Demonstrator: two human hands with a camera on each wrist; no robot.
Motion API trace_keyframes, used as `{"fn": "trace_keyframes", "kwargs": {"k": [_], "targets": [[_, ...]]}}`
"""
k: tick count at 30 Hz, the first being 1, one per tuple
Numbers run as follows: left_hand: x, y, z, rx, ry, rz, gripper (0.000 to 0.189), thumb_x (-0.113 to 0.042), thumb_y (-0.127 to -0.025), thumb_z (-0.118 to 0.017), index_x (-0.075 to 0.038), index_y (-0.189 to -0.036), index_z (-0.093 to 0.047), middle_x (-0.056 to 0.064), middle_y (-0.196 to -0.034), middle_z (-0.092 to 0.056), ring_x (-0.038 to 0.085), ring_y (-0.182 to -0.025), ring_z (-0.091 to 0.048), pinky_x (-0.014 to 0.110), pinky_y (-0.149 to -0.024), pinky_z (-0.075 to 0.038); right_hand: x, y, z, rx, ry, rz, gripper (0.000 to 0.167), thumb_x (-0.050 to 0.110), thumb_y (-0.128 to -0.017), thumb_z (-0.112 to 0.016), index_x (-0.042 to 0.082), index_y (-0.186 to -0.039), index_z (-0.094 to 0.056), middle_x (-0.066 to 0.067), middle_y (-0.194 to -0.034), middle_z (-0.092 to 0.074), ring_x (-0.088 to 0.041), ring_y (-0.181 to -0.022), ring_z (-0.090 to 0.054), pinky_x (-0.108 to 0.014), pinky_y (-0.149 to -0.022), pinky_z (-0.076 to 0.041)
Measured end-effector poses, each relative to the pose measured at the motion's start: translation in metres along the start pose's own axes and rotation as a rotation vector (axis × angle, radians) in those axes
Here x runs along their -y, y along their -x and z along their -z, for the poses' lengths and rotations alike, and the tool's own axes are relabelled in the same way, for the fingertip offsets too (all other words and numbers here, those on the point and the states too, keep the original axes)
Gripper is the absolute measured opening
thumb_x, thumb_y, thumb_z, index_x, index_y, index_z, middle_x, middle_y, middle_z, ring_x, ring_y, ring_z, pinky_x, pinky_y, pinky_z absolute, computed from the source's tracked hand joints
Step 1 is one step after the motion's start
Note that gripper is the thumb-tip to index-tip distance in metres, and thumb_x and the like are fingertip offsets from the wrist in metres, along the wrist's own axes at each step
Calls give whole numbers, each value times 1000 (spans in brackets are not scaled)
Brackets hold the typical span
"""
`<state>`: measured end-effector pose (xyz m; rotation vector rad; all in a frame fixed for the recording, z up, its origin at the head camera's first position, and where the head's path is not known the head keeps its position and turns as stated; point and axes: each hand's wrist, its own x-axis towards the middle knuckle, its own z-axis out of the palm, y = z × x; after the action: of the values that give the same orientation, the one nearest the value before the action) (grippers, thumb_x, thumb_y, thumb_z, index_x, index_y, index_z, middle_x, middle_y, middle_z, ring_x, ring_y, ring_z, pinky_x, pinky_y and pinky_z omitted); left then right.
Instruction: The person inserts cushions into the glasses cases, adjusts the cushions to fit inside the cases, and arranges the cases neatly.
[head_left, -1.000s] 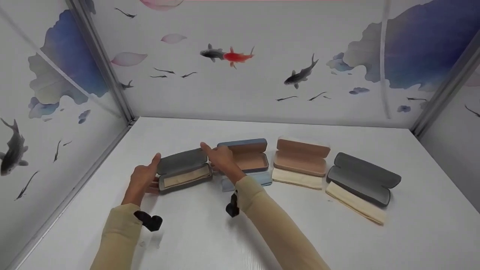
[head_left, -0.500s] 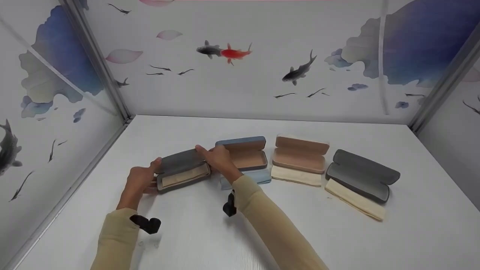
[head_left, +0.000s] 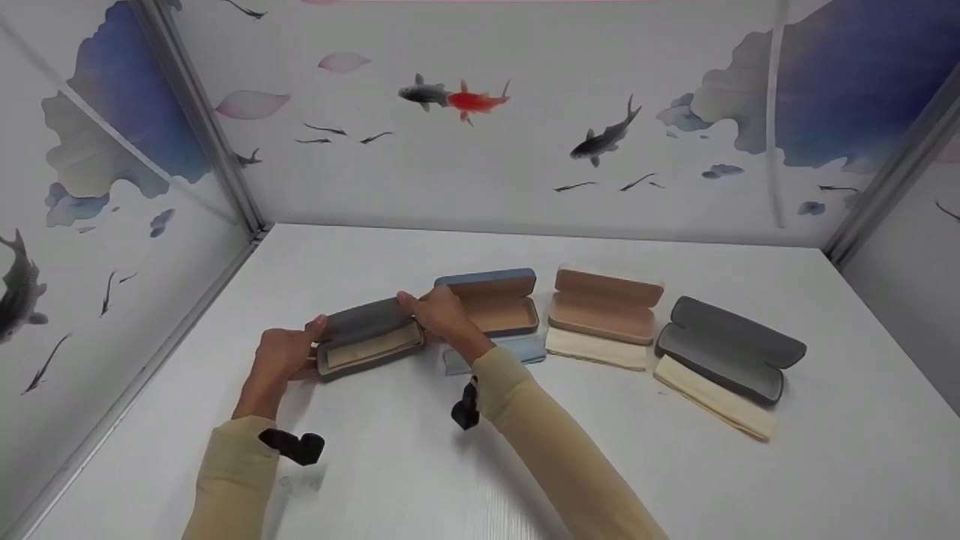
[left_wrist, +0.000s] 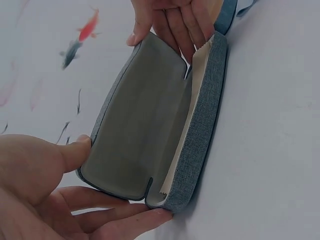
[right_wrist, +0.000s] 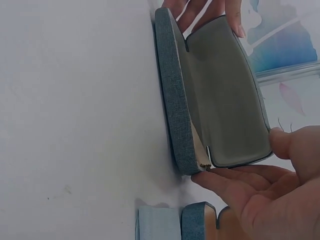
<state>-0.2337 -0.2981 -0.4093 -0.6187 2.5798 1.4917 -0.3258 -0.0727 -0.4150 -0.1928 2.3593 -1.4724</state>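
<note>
At the left of the row, a grey glasses case (head_left: pixel 367 322) stands with its lid raised, and a folded cream cloth (head_left: pixel 373 347) lies in its base. My left hand (head_left: pixel 281 354) grips its left end, thumb on the lid's edge and fingers against the end of the base. The right hand (head_left: pixel 446 315) holds the opposite end the same way. In the left wrist view, the case's lining (left_wrist: pixel 135 120) is grey-green and the cloth (left_wrist: pixel 187 125) shows a zigzag edge. In the right wrist view, the right thumb (right_wrist: pixel 281 142) presses the lid's rim.
To the right stand more opened cases: a blue one (head_left: pixel 499 316), a pinkish-brown one (head_left: pixel 600 319) and a dark grey one (head_left: pixel 724 360). A blue cloth (head_left: pixel 517 351) and cream cloths (head_left: pixel 596 349) lie before them. Printed walls (head_left: pixel 480 187) enclose the white table (head_left: pixel 405 465).
Both thumbs have come down onto the lid's edge of the left grey case, and that lid leans slightly further forward. The other cases and cloths have stayed put.
</note>
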Motion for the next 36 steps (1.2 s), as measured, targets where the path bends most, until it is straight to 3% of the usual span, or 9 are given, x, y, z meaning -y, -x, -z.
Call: {"fn": "trace_keyframes", "kwargs": {"k": [4,7,11,16,20,26,30,34,36], "targets": [[2,2,0,-8,9,6,80,-53,-102,-47,16,-143,-42,33,-139,-54,40,-128,-59,44,-103,-51,0,0,-1,-9,12,-8,51,47,-99,-60,0,-115,-70,0,-87,-52,-14,-82,-52,-29,-70,-43],[4,3,-1,-8,25,8,80,-52,-102,-48,16,-143,-40,34,-141,-52,40,-129,-57,44,-105,-50,-2,-2,-3,-13,27,2,44,45,-99,-61,6,-81,-68,4,-69,-46,-10,-63,-44,-27,-57,-37],[5,4,0,-7,30,-5,79,-51,-102,-49,16,-143,-40,34,-143,-50,41,-132,-54,47,-109,-46,-7,-2,-3,-23,43,71,49,44,-100,-60,12,-63,-54,6,-55,-34,-9,-54,-35,-26,-50,-29],[8,5,-2,3,30,-10,79,-51,-102,-48,13,-147,-37,33,-153,-38,41,-139,-44,51,-114,-39,-13,2,-1,-9,25,139,51,44,-100,-59,2,-71,-64,7,-52,-34,-10,-54,-33,-27,-52,-29],[12,7,-6,0,20,-7,76,-51,-102,-49,10,-147,-39,30,-152,-41,35,-131,-47,49,-112,-41,-20,5,0,13,12,138,49,44,-100,-59,-2,-95,-73,5,-62,-41,-10,-64,-40,-27,-57,-33],[17,8,-9,-22,-6,-46,69,-49,-102,-52,8,-141,-51,29,-141,-54,28,-114,-56,34,-90,-50,-27,4,0,33,-31,108,44,43,-99,-62,0,-89,-69,6,-56,-32,-10,-53,-29,-27,-52,-28],[18,9,-10,-30,-18,-63,66,-48,-102,-53,7,-137,-55,27,-134,-58,25,-106,-56,25,-77,-48,-30,4,-1,24,-34,104,38,41,-99,-63,5,-95,-72,8,-56,-32,-8,-50,-27,-26,-49,-26],[19,9,-10,-21,5,-56,66,-47,-102,-53,7,-141,-51,27,-139,-55,27,-113,-55,29,-85,-50,-33,4,-1,11,-14,132,36,40,-99,-63,7,-109,-76,7,-65,-42,-8,-60,-37,-26,-53,-30],[19,9,-11,-20,13,-49,66,-46,-102,-54,7,-141,-51,27,-139,-54,27,-114,-54,33,-89,-49,-34,4,-1,12,-8,146,36,38,-99,-63,5,-103,-76,6,-67,-43,-10,-64,-39,-26,-54,-30]]}}
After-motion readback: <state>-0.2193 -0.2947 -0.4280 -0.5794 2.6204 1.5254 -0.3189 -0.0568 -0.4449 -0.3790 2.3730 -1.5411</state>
